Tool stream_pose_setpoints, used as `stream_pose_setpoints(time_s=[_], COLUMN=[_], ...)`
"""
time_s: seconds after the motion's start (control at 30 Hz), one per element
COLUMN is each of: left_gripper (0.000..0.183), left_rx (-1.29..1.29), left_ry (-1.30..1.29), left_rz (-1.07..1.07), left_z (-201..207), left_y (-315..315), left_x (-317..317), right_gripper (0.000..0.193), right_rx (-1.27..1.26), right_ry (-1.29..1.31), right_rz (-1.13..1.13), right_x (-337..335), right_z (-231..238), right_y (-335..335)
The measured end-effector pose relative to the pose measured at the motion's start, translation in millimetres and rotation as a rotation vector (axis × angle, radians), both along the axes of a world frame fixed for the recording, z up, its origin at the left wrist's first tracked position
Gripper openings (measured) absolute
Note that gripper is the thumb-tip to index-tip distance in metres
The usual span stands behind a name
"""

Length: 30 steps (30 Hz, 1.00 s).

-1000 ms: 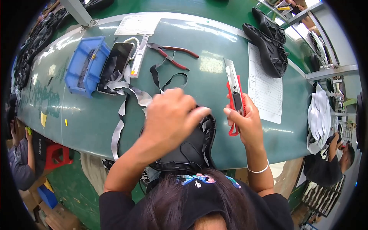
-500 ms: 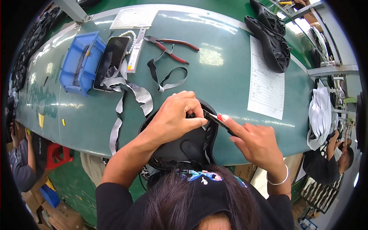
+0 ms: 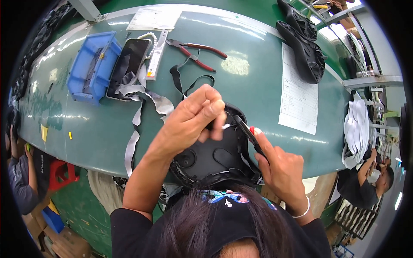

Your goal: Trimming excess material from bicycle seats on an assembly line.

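Right hand clasped round utility knife, blade by rim of black shell, which lies at near edge of table. Left hand above shell, fingers curled (whether pinching anything, cannot tell). If shell shifts, blade could skid toward left fingers.

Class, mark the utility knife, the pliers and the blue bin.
Utility knife (image 3: pixel 248 134): head view, dark middle of its body.
Pliers (image 3: pixel 205 46): head view, upper red handle.
Blue bin (image 3: pixel 106 64): head view, right-hand wall.
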<state>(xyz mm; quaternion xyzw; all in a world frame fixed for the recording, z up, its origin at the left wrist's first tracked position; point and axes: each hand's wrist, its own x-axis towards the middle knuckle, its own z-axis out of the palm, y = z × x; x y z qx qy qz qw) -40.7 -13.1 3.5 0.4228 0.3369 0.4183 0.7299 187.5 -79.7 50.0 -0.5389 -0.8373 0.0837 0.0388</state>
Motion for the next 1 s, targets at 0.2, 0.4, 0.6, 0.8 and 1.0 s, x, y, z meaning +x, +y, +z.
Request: stream_pose_setpoints(time_s=[0.2,0.4,0.6,0.8,1.0], left_gripper=[0.025,0.016,0.041,0.024,0.014], left_rx=[0.224,0.91,-0.042,-0.153,0.496], left_ry=[-0.357,1.457,0.712,-0.028,0.446], left_rz=[1.173,0.801,0.017,0.826,0.653], left_z=[-18.8,-9.9,-45.5,-21.3,-90.5], left_y=[8.7,-5.0,-7.4,86.9,102.8], left_x=[-56.3,-47.5,-56.6,-19.6,91.5], right_gripper=[0.058,0.044,0.026,0.026,0.037], right_rx=[-0.184,-0.207,-0.446,0.263,-0.089], right_ry=[0.163,0.641,0.954,1.261,1.155], right_rz=[-0.054,-0.275,-0.409,-0.54,-0.417], right_x=[13.9,33.2,20.9,63.8,23.6], right_z=[1.9,-32.0,-52.7,-23.6,-63.1], right_y=[-38.4,-11.1,33.9,108.9,217.6])
